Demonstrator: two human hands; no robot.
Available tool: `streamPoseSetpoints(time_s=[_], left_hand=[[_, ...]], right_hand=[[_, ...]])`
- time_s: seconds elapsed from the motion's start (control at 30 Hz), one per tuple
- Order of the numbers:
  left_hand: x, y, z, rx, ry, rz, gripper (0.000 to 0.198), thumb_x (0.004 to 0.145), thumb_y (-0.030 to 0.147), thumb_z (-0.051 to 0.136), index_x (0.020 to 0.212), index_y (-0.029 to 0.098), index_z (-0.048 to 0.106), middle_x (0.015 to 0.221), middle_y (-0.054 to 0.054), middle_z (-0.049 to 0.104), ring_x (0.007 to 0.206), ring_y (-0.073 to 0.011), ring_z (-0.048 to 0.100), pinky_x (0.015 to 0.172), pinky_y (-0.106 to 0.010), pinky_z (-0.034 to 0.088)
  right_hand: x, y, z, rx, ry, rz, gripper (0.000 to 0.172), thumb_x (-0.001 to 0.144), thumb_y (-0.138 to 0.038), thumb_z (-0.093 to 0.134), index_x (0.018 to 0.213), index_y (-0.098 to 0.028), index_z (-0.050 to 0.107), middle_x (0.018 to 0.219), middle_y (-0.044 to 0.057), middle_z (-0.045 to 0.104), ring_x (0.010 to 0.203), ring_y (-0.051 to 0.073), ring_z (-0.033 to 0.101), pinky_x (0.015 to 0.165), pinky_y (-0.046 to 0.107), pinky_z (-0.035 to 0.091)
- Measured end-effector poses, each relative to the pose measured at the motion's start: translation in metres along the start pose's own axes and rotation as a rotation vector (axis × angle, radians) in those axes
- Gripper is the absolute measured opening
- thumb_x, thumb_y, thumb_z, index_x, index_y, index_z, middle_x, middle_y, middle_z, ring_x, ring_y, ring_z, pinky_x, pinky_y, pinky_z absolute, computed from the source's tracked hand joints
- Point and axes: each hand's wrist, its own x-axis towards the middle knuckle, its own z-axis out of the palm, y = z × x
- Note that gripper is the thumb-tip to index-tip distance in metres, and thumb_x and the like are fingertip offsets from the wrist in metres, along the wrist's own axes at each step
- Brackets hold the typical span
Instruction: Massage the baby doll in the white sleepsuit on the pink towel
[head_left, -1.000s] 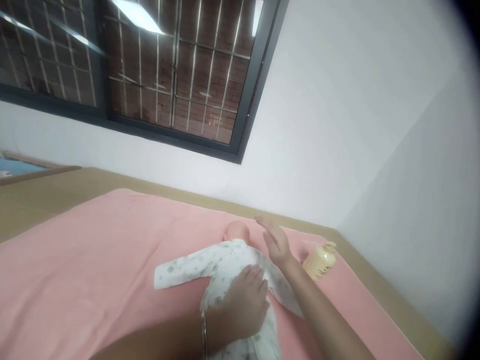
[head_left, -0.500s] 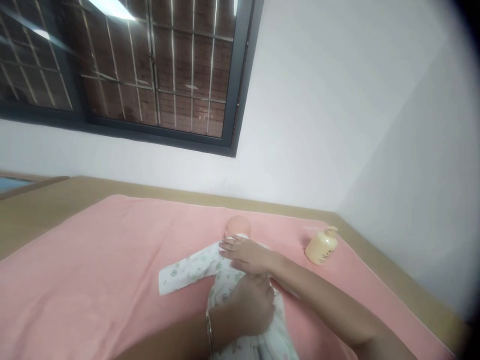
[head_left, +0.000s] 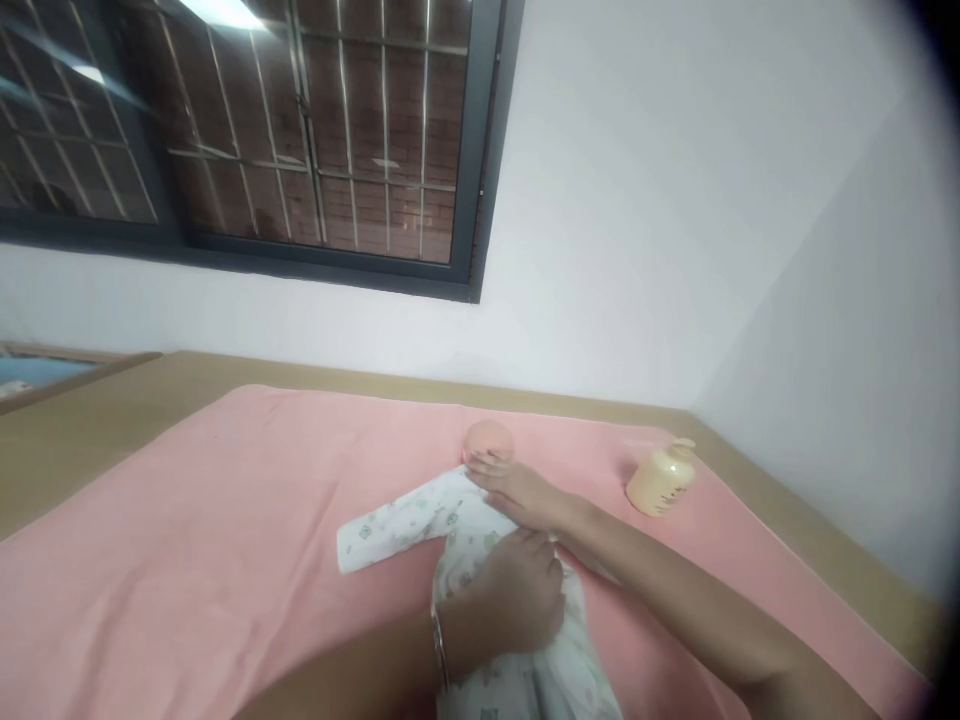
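A baby doll lies on its back on a pink cloth (head_left: pixel 225 520), its pale round head (head_left: pixel 489 436) toward the wall. It wears a white baby garment (head_left: pixel 401 525) with small green prints, one sleeve stretched out to the left. My left hand (head_left: pixel 517 590), with a silver bangle at the wrist, is closed over the front of the garment, its fingertips hidden beneath it. Beyond it my right hand (head_left: pixel 517 487) lies with outstretched fingers across the collar, the fingertips at the lower edge of the head. My forearm covers the other sleeve.
A cream pump bottle (head_left: pixel 660 482) stands on the cloth to the right. The wooden tabletop (head_left: pixel 150 400) shows around the cloth's edges. A white wall (head_left: pixel 600 250) and a barred window (head_left: pixel 322 150) rise behind it.
My right hand has slid up from the doll's chest to the collar and the lower edge of its head. My left hand stays on the garment. The view has shifted slightly.
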Motion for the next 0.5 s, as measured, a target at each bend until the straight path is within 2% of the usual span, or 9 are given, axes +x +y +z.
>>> streamPoseSetpoints(time_s=[0.1, 0.23, 0.5], left_hand=[[0.0001, -0.0001, 0.0026, 0.021, 0.029, 0.012, 0.017, 0.084, 0.022, 0.047, 0.078, 0.013, 0.059, 0.077, -0.010, 0.059, 0.075, -0.0226, 0.052, 0.070, -0.038, 0.039], [-0.0001, -0.0003, 0.0042, 0.011, 0.037, 0.001, 0.016, 0.084, 0.022, 0.046, 0.077, 0.014, 0.058, 0.077, -0.010, 0.059, 0.074, -0.0226, 0.051, 0.070, -0.038, 0.040], [0.0016, -0.0011, 0.0034, -0.020, -0.001, -0.009, 0.016, 0.085, 0.022, 0.047, 0.077, 0.014, 0.058, 0.079, -0.010, 0.060, 0.078, -0.0217, 0.053, 0.076, -0.039, 0.041]], right_hand=[[-0.0006, -0.0001, -0.0009, -0.019, 0.023, 0.014, 0.051, 0.099, -0.037, 0.033, 0.147, -0.018, 0.032, 0.152, 0.009, 0.027, 0.142, 0.022, 0.015, 0.116, 0.047, 0.012], [-0.0011, -0.0028, -0.0048, -0.030, -0.052, 0.000, 0.051, 0.099, -0.035, 0.034, 0.147, -0.019, 0.032, 0.151, 0.009, 0.029, 0.142, 0.021, 0.018, 0.116, 0.046, 0.013], [0.0009, -0.0022, -0.0011, -0.053, 0.024, 0.021, 0.050, 0.098, -0.035, 0.037, 0.144, -0.015, 0.037, 0.150, 0.011, 0.032, 0.141, 0.021, 0.022, 0.115, 0.045, 0.015]])
